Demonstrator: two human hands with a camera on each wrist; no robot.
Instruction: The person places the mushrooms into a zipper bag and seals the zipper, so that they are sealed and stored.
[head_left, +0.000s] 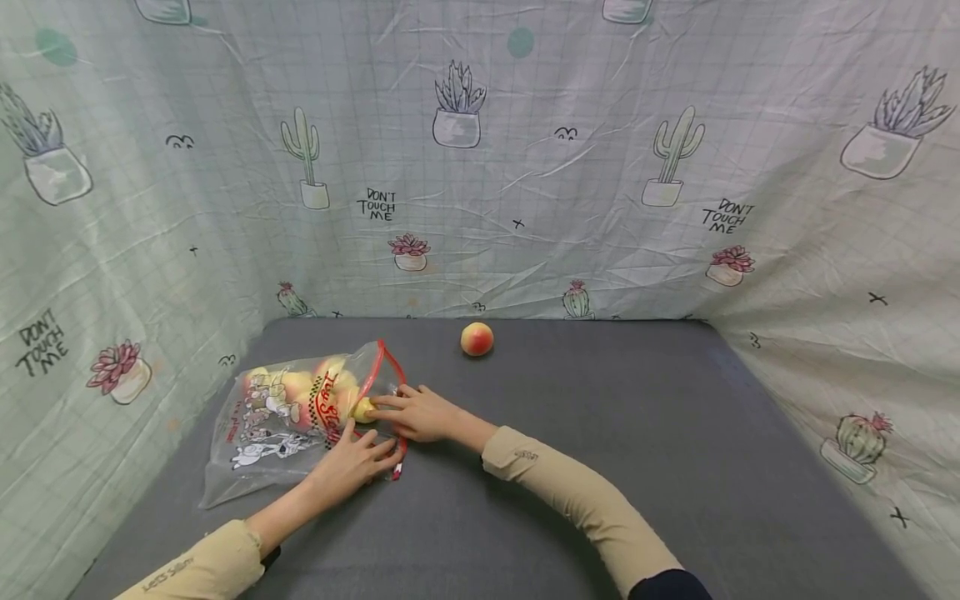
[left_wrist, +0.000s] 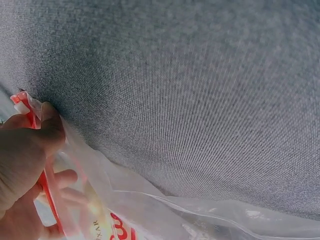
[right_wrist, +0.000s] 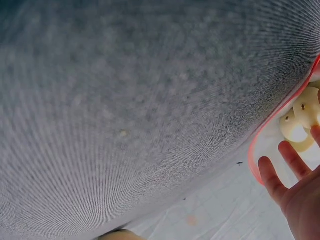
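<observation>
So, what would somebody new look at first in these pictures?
Probably the red-rimmed, see-through bag of yellow and red fruit on the left side of the dark table, with the left hand and the right hand at its open end. Next might be the single fruit near the table's back edge. Then the pale cloth behind, printed with potted plants.

Pale grey-green, cactus-printed fabric curtain (head_left: 517, 175) around a flat, dark-grey, woven-textured tabletop (head_left: 637, 417)
The wrinkled curtain fills the frame's top and both sides; the tabletop spans the lower centre.
</observation>
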